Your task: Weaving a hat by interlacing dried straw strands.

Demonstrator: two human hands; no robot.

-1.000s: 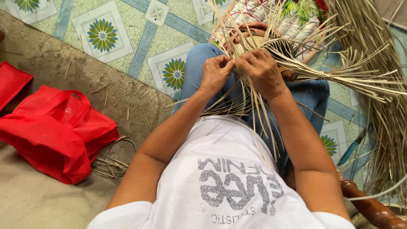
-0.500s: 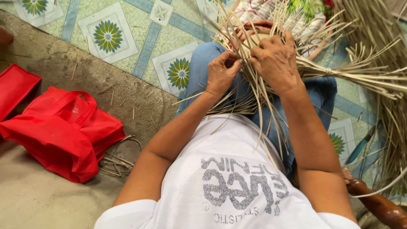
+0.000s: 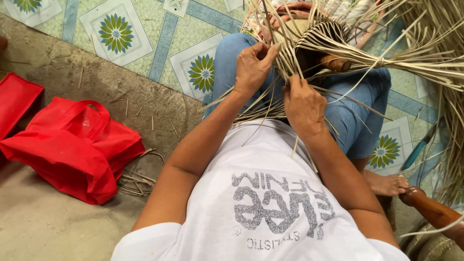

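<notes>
I sit on the floor in blue jeans with a half-woven piece of pale straw strips (image 3: 319,41) on my lap. My left hand (image 3: 253,67) pinches a few upright strips at the piece's left edge. My right hand (image 3: 302,104) is lower, closer to my body, and grips a bunch of strips that run down over my thigh. Loose strip ends (image 3: 415,60) fan out to the right, tied in a knot. The woven centre is partly hidden behind the strips.
A red cloth bag (image 3: 72,145) lies on the bare concrete at my left, with straw scraps (image 3: 137,179) beside it. A patterned floor mat (image 3: 154,43) lies under my legs. A brown wooden leg (image 3: 432,210) and a blue-handled tool (image 3: 418,150) are at the right.
My right hand has dropped from the top of the woven piece down toward my body, pulling strips along. My left hand stays on the left edge. The view has tilted slightly.
</notes>
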